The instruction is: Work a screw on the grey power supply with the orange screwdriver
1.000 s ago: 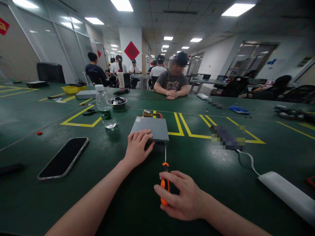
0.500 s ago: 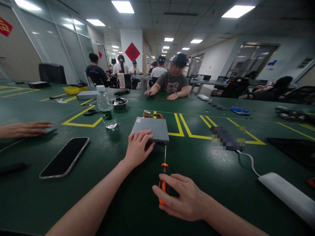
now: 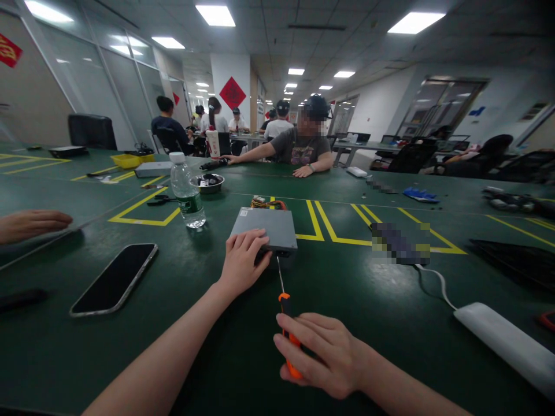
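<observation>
A grey metal computer power supply [image 3: 271, 222] lies on the green table, its bundle of coloured wires [image 3: 269, 203] at the far side. My left hand [image 3: 243, 260] grips its near left corner, fingers on the top and thumb at the near face. In my right hand [image 3: 323, 349] is an orange-and-black screwdriver [image 3: 284, 306], held by the handle between thumb and fingers. The shaft points away from me, its tip at the near face of the power supply below the socket. Whether the tip touches a screw I cannot tell.
Left of the power supply stand a water bottle [image 3: 187, 196] and a metal bowl [image 3: 211, 184]; a phone [image 3: 115, 280] lies nearer. A white power strip [image 3: 503, 335] is at right. Another person's hand [image 3: 34, 225] rests at far left; a person [image 3: 303, 144] sits opposite.
The screwdriver's tip has shifted left along the near face, and its handle now tilts to the right. My left hand stays put. The person opposite has reached out to the left.
</observation>
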Available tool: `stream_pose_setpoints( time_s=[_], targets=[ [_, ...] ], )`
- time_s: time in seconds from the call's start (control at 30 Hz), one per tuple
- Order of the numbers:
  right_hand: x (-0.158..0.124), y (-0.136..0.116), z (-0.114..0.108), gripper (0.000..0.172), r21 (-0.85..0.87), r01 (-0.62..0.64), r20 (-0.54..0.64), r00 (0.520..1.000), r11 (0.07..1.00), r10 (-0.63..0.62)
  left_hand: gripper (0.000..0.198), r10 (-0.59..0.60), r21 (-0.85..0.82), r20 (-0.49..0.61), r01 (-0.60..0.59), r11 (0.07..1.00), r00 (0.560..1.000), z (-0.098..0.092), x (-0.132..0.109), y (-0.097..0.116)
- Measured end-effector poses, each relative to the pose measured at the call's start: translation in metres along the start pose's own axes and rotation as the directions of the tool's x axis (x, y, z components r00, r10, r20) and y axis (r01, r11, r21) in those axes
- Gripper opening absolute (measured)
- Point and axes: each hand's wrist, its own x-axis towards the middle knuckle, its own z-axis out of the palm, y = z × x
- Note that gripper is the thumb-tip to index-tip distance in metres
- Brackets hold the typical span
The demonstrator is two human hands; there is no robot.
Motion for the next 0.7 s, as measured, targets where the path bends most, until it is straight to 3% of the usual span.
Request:
stream_pose_setpoints(
  time_s=[0.7],
  targets=[
    [0.0061,0.0054,0.0062,0.023,0.042,-0.082,0.023,0.996,0.996,0.081,0.023,-0.007,0.001,-0.002,0.007,1.0,1.0,-0.0003,0.0004,0.0006]
  ],
)
